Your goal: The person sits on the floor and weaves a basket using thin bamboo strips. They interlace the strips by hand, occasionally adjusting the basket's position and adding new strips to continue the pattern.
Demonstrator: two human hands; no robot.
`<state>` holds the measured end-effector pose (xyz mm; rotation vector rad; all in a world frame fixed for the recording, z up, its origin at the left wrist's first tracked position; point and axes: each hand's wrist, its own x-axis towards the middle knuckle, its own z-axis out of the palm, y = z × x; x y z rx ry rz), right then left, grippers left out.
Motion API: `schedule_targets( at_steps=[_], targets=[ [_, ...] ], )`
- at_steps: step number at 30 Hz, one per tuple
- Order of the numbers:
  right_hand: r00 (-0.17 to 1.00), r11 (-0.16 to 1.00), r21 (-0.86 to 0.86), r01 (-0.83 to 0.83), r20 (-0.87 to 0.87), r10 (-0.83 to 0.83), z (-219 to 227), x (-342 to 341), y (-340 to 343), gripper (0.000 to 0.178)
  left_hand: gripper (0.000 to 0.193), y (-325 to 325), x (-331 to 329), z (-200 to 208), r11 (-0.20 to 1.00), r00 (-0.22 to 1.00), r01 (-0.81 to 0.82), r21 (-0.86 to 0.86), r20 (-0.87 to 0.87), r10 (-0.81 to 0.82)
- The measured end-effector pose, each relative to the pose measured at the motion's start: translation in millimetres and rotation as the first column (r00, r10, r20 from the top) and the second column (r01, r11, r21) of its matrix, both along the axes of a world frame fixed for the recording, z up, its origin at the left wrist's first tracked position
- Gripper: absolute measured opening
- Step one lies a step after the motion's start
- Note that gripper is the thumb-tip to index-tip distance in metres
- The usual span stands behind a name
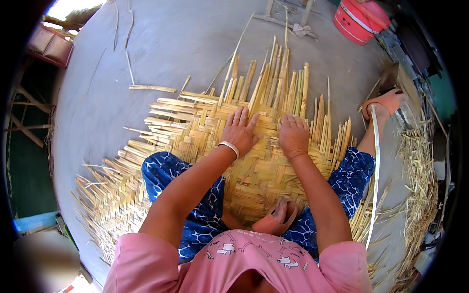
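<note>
A large mat of woven yellow reed strips [264, 161] lies on the floor beneath me, its loose strip ends fanning out at the far and side edges. My left hand [239, 133], with a pale bangle [229, 148] on the wrist, rests on the weave, fingers stretched and spread. To its right, my right hand [294, 134] lies on the mat near the bases of the upright strips [278, 80]; its fingers point forward and look laid flat. Neither hand visibly grips a strip. I sit on the mat in blue patterned trousers [349, 176].
Loose strips [152, 88] lie on the grey floor [161, 44] beyond the mat. A red bucket [359, 22] stands at the far right. Straw scraps [417, 180] are heaped along the right side, near my sandalled foot [386, 105]. A long pale strip [376, 171] stands beside my right leg.
</note>
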<state>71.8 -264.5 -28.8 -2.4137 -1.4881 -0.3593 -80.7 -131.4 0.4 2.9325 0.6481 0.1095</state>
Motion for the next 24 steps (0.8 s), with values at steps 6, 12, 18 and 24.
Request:
schedule_targets(
  at_steps=[6,12,18,24],
  targets=[
    [0.996,0.999,-0.042,0.005,0.089,-0.001,-3.1,-4.8,-5.3,0.029,0.056,-13.6,-53.5,32.6,0.973,0.981,0.024,-0.228,-0.181,-0.067],
    [0.993,0.983,-0.183,-0.001,-0.113,-0.020,8.8,-6.8,-4.9,0.035,0.043,26.1,-110.8,55.8,0.900,0.978,-0.045,-0.433,-0.203,-0.049],
    [0.981,0.992,-0.118,0.047,-0.181,-0.068,17.7,-23.1,-7.9,0.036,0.040,75.0,-142.2,55.1,0.836,0.968,-0.244,-0.491,-0.167,0.185],
    [0.950,0.976,-0.027,-0.214,-0.240,0.201,47.6,-103.1,3.0,0.036,0.033,112.3,-145.7,14.5,0.747,0.951,-0.277,-0.604,-0.060,0.304]
  ],
)
